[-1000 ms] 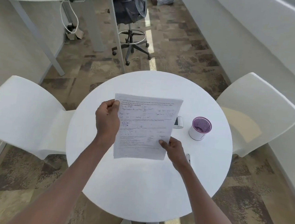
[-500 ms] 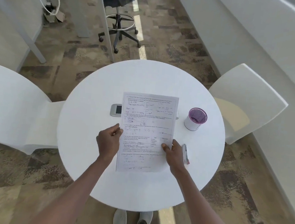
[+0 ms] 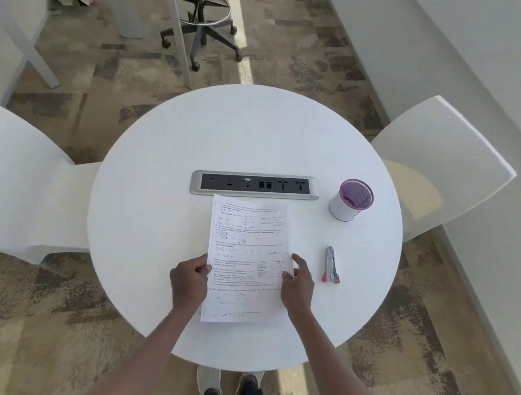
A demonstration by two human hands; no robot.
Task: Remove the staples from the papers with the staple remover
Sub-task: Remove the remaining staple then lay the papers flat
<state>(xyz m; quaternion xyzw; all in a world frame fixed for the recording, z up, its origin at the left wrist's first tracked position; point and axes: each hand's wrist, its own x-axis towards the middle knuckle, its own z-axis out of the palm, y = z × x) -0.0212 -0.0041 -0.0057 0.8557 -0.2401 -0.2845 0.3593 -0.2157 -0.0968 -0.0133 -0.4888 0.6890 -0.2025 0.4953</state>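
While both hands are at the white printed papers with handwritten notes (image 3: pixel 244 259), the step in hand looks like settling the sheets flat on the round white table (image 3: pixel 161 163) before the tool comes into play. The left hand (image 3: pixel 188 282) pinches the papers' near-left edge, thumb on top and fingers curled underneath; the right hand (image 3: pixel 297 287) rests at the opposite edge with thumb and forefinger loosely apart, barely touching the sheet. The metal staple remover with pink handle tips (image 3: pixel 331 265) lies on the table just to the outside of the right hand, untouched. No staple can be made out at this size; it is probably at a far corner, beyond both hands. To do this well, the left hand should slide up and press the sheets flat close to that corner, so the right hand is free to reach sideways for the remover without the paper shifting or tearing.
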